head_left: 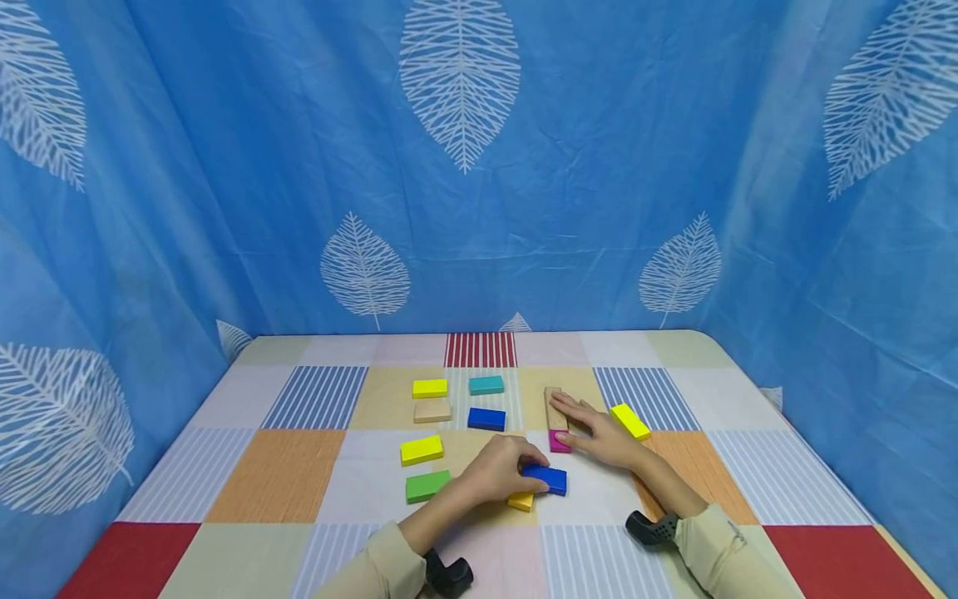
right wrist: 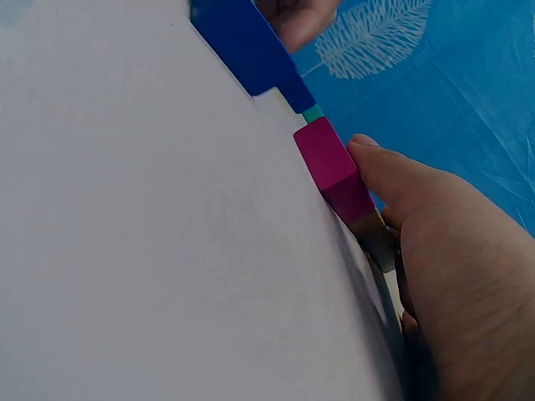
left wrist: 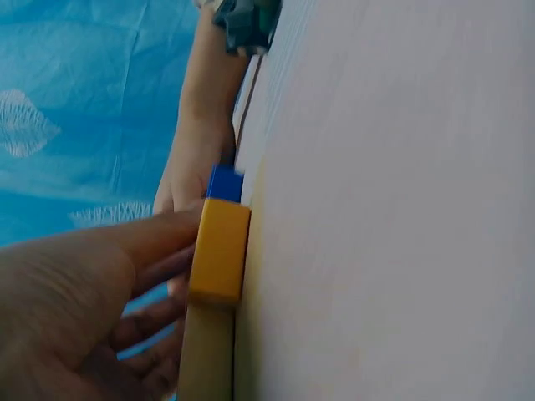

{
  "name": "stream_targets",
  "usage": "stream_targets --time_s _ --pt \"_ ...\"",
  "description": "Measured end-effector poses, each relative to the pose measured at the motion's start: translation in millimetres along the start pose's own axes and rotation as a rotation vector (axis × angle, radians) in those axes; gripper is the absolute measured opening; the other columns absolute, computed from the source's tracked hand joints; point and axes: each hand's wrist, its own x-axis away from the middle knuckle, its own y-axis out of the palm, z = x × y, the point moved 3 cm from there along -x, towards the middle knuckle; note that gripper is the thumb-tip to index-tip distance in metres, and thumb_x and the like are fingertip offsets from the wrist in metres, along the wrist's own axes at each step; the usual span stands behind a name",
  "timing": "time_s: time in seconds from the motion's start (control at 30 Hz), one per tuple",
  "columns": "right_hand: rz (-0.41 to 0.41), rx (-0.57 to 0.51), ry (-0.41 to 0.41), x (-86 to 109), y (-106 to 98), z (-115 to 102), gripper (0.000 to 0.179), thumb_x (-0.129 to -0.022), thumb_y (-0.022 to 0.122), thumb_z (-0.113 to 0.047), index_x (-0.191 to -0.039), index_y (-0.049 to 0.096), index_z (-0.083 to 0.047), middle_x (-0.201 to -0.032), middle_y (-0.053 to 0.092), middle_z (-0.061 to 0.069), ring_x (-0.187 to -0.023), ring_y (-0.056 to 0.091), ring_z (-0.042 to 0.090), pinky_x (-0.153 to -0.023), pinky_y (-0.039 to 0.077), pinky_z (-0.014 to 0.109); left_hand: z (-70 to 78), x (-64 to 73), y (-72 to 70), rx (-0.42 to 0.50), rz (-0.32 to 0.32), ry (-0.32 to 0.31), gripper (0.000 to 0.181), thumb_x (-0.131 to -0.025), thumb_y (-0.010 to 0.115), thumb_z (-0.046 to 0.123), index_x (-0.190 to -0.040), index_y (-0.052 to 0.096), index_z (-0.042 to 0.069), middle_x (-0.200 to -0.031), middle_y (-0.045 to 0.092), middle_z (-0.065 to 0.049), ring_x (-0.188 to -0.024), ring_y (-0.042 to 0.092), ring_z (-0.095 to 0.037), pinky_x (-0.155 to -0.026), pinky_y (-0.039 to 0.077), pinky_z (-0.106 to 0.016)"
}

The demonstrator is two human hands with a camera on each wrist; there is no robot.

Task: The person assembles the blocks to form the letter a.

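In the head view my left hand pinches a blue block between thumb and fingers. Just below that hand lies an orange-yellow block, seen close up as an orange block in the left wrist view, with blue behind it. My right hand rests on two blocks set end to end: its thumb touches the magenta block, and its outstretched fingers lie on the plain wooden block. The right wrist view shows the thumb against the magenta block; the other fingers are mostly hidden there.
Left of the hands lie yellow blocks, a green block, a wooden block, a teal block and a blue block. Another yellow block lies beyond my right hand. Blue leaf-patterned curtains surround the patchwork tablecloth.
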Motion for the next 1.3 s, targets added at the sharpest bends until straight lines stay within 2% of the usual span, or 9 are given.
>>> stream_targets --time_s 0.13,0.27,0.5,0.63,0.73,0.87,1.0,1.1,1.3 --pt "0.008 -0.013 -0.008 0.2 0.6 1.3 0.06 -0.089 0.061 -0.032 -0.139 0.041 -0.007 -0.146 0.032 0.01 -0.133 0.028 0.03 -0.106 0.019 0.054 7.9 -1.5 4.7 -0.043 0.036 -0.038 0.036 -0.075 0.076 0.035 -0.101 0.07 0.012 -0.074 0.058 0.009 -0.066 0.048 -0.001 -0.059 0.041 -0.014" --pt "0.01 -0.024 -0.01 -0.3 1.5 3.0 0.06 -0.089 0.061 -0.032 -0.14 0.04 -0.007 -0.147 0.032 0.009 -0.134 0.027 0.03 -0.106 0.019 0.053 11.7 -3.6 9.7 -0.029 0.025 -0.039 0.05 -0.074 0.076 0.04 -0.113 0.066 0.01 -0.077 0.056 0.007 -0.063 0.043 0.0 -0.055 0.038 -0.013" --pt "-0.01 -0.031 0.007 -1.3 1.6 5.4 0.06 -0.09 0.059 -0.034 -0.141 0.039 -0.009 -0.148 0.029 0.006 -0.135 0.025 0.026 -0.108 0.016 0.049 2.2 -1.3 8.7 0.166 -0.167 0.008 0.071 -0.071 0.079 0.031 -0.133 0.051 0.012 -0.115 0.051 -0.002 -0.061 0.049 0.002 -0.054 0.045 -0.013" --pt "-0.019 -0.034 0.015 -1.5 1.5 7.6 0.061 -0.09 0.059 -0.036 -0.141 0.038 -0.01 -0.148 0.029 0.005 -0.135 0.025 0.024 -0.108 0.016 0.049 -1.4 -1.0 7.6 0.24 -0.207 0.005 0.07 -0.071 0.081 0.019 -0.133 0.051 0.009 -0.111 0.053 0.001 -0.063 0.052 0.002 -0.057 0.048 -0.013" --pt "-0.021 -0.034 0.015 -1.1 1.7 8.5 0.061 -0.09 0.059 -0.036 -0.141 0.038 -0.011 -0.148 0.029 0.005 -0.135 0.025 0.023 -0.109 0.015 0.049 1.7 -1.0 8.5 0.208 -0.173 0.013 0.065 -0.069 0.082 0.019 -0.127 0.056 0.006 -0.095 0.054 0.004 -0.059 0.051 0.003 -0.054 0.046 -0.013" --pt "-0.023 -0.034 0.022 -0.6 1.5 8.6 0.062 -0.089 0.059 -0.037 -0.141 0.038 -0.012 -0.148 0.029 0.004 -0.135 0.025 0.023 -0.109 0.016 0.048 9.8 0.0 10.6 0.13 -0.083 -0.015 0.063 -0.066 0.084 0.029 -0.119 0.06 0.005 -0.087 0.054 0.005 -0.056 0.046 0.003 -0.051 0.042 -0.012" --pt "-0.021 -0.032 0.038 -0.3 1.4 8.5 0.062 -0.089 0.06 -0.038 -0.141 0.039 -0.013 -0.148 0.03 0.002 -0.135 0.025 0.022 -0.109 0.016 0.047 13.6 1.8 12.4 0.081 0.0 -0.077 0.067 -0.064 0.084 0.037 -0.117 0.061 0.005 -0.091 0.053 0.003 -0.059 0.043 0.0 -0.054 0.039 -0.013" --pt "-0.015 -0.031 0.035 -0.3 1.4 8.2 0.062 -0.088 0.06 -0.037 -0.141 0.04 -0.012 -0.148 0.03 0.004 -0.135 0.025 0.024 -0.108 0.016 0.048 13.2 3.7 11.6 0.049 0.035 -0.109 0.069 -0.062 0.084 0.04 -0.117 0.061 0.005 -0.092 0.052 0.001 -0.064 0.042 -0.002 -0.057 0.038 -0.014" --pt "-0.012 -0.02 0.026 -0.3 2.0 7.2 0.061 -0.089 0.06 -0.038 -0.141 0.04 -0.012 -0.148 0.03 0.005 -0.134 0.026 0.025 -0.108 0.017 0.049 11.2 5.8 11.0 0.004 0.068 -0.104 0.067 -0.062 0.084 0.04 -0.115 0.065 0.004 -0.093 0.052 0.001 -0.069 0.042 -0.002 -0.06 0.037 -0.015"
